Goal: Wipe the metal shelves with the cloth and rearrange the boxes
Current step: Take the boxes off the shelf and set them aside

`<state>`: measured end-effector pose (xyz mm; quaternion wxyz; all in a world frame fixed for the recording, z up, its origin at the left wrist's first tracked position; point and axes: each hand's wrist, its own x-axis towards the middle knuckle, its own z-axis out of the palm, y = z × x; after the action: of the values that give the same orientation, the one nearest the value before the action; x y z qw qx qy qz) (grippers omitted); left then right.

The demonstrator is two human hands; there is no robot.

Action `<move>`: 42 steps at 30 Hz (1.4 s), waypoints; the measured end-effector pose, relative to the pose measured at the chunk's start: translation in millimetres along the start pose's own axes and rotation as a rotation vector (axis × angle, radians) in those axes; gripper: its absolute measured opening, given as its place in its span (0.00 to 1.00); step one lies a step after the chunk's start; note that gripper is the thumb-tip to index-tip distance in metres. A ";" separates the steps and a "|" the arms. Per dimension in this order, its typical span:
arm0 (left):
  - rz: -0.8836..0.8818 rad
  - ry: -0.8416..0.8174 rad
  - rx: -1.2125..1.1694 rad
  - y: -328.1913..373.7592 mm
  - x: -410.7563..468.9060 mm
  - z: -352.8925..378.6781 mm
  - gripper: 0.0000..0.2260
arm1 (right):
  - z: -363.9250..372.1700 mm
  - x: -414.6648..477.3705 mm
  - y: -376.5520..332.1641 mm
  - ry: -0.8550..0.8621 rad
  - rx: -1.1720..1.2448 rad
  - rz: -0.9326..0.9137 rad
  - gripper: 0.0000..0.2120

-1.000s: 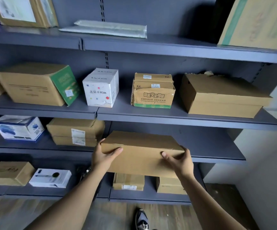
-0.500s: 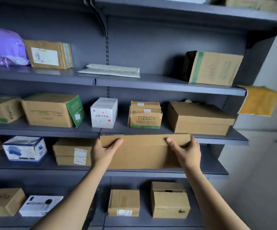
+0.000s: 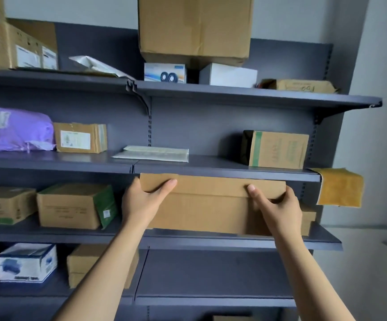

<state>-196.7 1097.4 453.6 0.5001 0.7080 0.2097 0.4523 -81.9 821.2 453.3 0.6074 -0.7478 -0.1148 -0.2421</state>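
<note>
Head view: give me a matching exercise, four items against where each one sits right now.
Things:
1. purple parcel
2. yellow cloth
3. long brown box
4. padded envelope

Places:
a. gripped by the left hand and the right hand
b. draped over the right end of the shelf
c. lying flat near that shelf's middle
d. at that shelf's far left

Pairs: 1-d, 2-b, 3-a, 4-c.

Purple plastic parcel (image 3: 14, 129) far left; flat pale envelope (image 3: 152, 154) centre.
</note>
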 end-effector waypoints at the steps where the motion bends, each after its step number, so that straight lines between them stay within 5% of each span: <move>1: 0.027 0.010 -0.007 12.6 0.8 -0.8 0.36 | -3.6 3.9 -5.7 0.009 0.024 -0.016 0.43; 6: 0.121 0.059 -0.017 53.6 15.7 -5.5 0.34 | -8.6 19.2 -33.3 0.038 0.131 -0.107 0.34; 11: 0.134 0.099 -0.051 64.6 37.4 -3.2 0.34 | 5.5 42.1 -46.8 0.058 0.130 -0.157 0.43; 17: 0.171 0.128 -0.099 68.5 70.7 10.6 0.37 | 29.2 79.6 -53.3 0.052 0.124 -0.204 0.41; 21: 0.197 0.131 -0.121 63.4 98.0 22.1 0.39 | 47.2 104.7 -51.2 0.075 0.154 -0.228 0.39; 31: 0.186 0.093 -0.119 35.4 188.4 79.5 0.24 | 123.1 187.6 -24.1 0.020 0.161 -0.216 0.33; 42: 0.125 0.032 -0.100 -22.3 246.1 133.3 0.25 | 174.1 233.4 27.7 -0.067 0.165 -0.160 0.24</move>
<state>43.8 1221.9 527.5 0.5023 0.6866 0.1505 0.5037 169.7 954.0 521.5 0.6415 -0.6913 -0.2141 -0.2543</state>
